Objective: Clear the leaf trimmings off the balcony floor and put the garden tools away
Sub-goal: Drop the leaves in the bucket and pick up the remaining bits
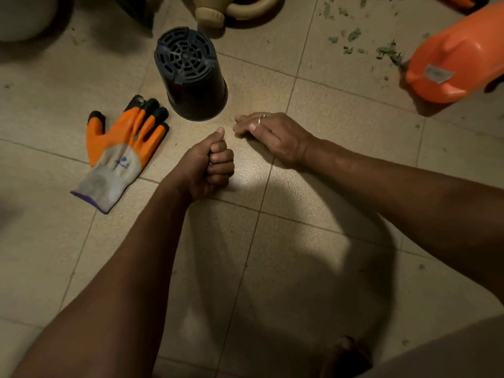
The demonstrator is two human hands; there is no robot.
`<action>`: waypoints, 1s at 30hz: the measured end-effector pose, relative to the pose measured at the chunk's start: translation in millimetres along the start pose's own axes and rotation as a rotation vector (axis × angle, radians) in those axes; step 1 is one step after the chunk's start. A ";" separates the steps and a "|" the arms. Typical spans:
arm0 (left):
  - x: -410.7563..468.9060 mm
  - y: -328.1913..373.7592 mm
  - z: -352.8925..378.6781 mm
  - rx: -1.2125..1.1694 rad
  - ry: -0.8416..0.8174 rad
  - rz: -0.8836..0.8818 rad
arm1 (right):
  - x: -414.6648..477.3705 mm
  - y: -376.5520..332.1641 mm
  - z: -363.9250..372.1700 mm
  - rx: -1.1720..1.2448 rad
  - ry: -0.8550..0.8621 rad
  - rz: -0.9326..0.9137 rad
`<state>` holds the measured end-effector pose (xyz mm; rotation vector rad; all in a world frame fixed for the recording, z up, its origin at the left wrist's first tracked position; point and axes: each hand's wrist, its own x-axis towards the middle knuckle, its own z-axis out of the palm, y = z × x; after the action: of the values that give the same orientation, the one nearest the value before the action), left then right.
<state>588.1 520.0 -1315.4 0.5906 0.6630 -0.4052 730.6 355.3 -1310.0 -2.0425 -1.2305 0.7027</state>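
Trimmings [387, 51] lie scattered on the floor [300, 241] at 1 o'clock, touching the orange container [452, 58] at 2. At centre I see the left hand [210, 165] curled in a fist, thumb up, round a dark thing [209, 159] I cannot identify. The right hand [270, 135] lies flat on the tiles just beside it, fingers straight, holding nothing. A glove [120, 151] lies at 9 o'clock, an upturned pot [191, 77] at 11, a watering can [231, 9] at 12.
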 end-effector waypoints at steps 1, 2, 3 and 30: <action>0.2 1.0 -0.6 -0.002 -0.003 0.002 | -5.8 0.9 -2.2 -0.015 -0.013 -0.004; 0.4 1.6 -0.8 0.005 0.003 0.001 | -11.9 2.2 -3.6 -0.024 -0.021 -0.006; 0.9 1.9 -0.2 0.017 0.010 -0.001 | -17.5 2.8 -4.9 -0.022 -0.024 -0.002; 3.8 -6.8 1.7 0.225 -0.028 0.115 | -7.1 -35.2 22.6 -0.599 -0.029 0.201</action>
<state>588.0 513.1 -1319.5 0.8318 0.5574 -0.3821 691.8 367.0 -1297.5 -2.6799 -1.3816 0.4859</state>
